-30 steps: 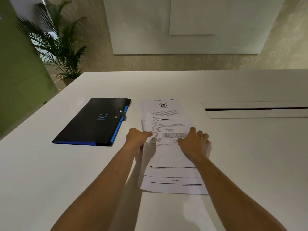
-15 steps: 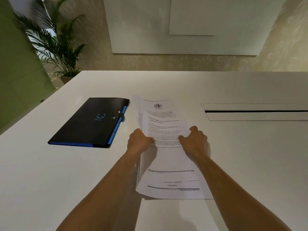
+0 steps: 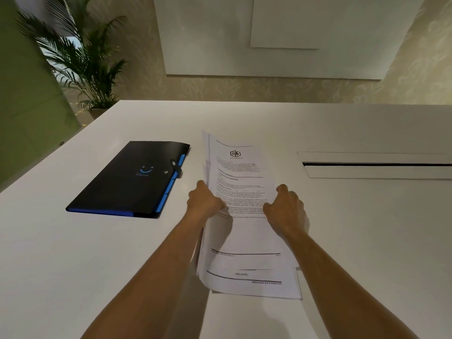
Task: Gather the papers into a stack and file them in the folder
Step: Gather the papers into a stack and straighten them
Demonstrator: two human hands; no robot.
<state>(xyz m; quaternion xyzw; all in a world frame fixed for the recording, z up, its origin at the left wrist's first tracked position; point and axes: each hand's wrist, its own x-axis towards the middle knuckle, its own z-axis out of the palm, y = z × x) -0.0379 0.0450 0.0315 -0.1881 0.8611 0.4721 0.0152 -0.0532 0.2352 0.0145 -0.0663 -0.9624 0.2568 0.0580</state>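
Note:
A loose stack of printed white papers [image 3: 241, 182] is held in front of me, tilted up off the white table [image 3: 73, 253], its far edge raised. My left hand [image 3: 204, 204] grips the stack's left edge and my right hand [image 3: 285, 206] grips its right edge. The sheets are not squared; lower pages stick out at the near end. A black folder [image 3: 129, 179] with blue edging, a smiley mark and a clasp lies shut on the table to the left of the papers, apart from them.
A recessed cable slot [image 3: 376, 164] runs across the table at the right. A potted palm [image 3: 83, 59] stands beyond the table's far left corner, beside a green panel [image 3: 27, 94]. White wall panels hang behind the table.
Both hands have closed on the papers' sides and lifted the stack's far edge off the table; the sheets were lying flat a second ago.

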